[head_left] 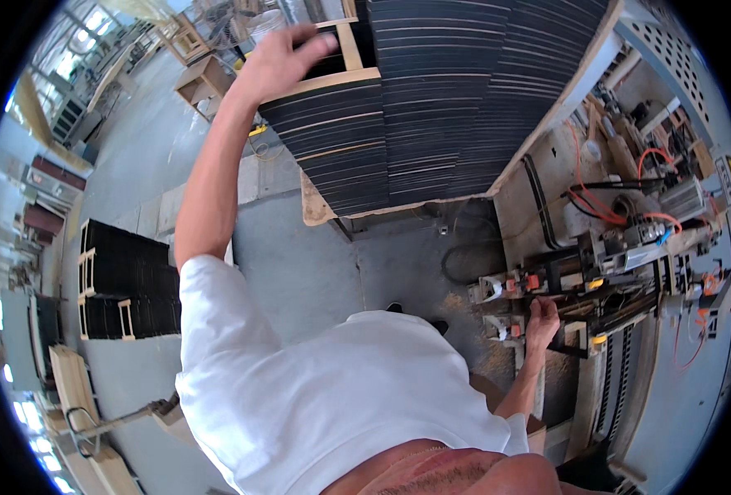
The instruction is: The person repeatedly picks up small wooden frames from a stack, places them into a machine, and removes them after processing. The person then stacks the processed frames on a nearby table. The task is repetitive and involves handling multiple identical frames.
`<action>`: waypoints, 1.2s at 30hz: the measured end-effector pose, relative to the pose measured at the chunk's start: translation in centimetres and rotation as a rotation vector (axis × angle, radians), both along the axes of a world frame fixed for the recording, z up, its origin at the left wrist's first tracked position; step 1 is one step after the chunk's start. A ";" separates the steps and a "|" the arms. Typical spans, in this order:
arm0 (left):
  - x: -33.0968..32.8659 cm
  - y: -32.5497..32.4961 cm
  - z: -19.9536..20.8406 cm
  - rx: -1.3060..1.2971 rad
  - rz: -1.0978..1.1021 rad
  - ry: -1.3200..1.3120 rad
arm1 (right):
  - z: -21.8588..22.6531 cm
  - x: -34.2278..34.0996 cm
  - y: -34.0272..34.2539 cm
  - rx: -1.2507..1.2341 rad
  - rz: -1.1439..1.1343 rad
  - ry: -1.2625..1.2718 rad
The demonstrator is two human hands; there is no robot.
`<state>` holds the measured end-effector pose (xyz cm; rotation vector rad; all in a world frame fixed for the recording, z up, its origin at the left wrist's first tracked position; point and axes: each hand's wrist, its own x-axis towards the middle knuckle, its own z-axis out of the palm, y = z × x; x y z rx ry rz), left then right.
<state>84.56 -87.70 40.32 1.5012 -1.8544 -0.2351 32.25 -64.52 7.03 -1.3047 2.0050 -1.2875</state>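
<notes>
My left hand [281, 64] reaches out over the near left corner of a tall stack of black-faced slats or frames [332, 148]. Its fingers are apart, slightly blurred, with nothing visible in them. Right under it, pale wooden frame pieces [350, 48] lie on top of the stack; whether the hand touches them I cannot tell. Low on the right, my right hand [544, 322] is closed at the machine's clamps [524, 284], by dark bars and wooden pieces. What its fingers grip, if anything, is too small to make out.
The stack stands on a wooden board [317, 206]. More black frames [130, 276] are piled on the floor at the left. The machine [654, 214] fills the right side with orange hoses and cables. Sawdust [493, 359] lies near it. A wooden stool [204, 82] stands far left.
</notes>
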 end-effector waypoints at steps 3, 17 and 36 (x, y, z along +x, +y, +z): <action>-2.1 3.6 -0.7 0.144 -0.168 -0.450 | 1.2 1.9 1.0 0.139 -0.018 -0.015; -1.1 -1.0 -3.0 0.231 -0.210 -0.246 | -1.3 -0.5 7.2 0.274 -0.053 0.023; -49.1 20.0 -23.1 0.678 -1.144 0.532 | 32.2 -7.1 35.1 0.076 -0.971 1.265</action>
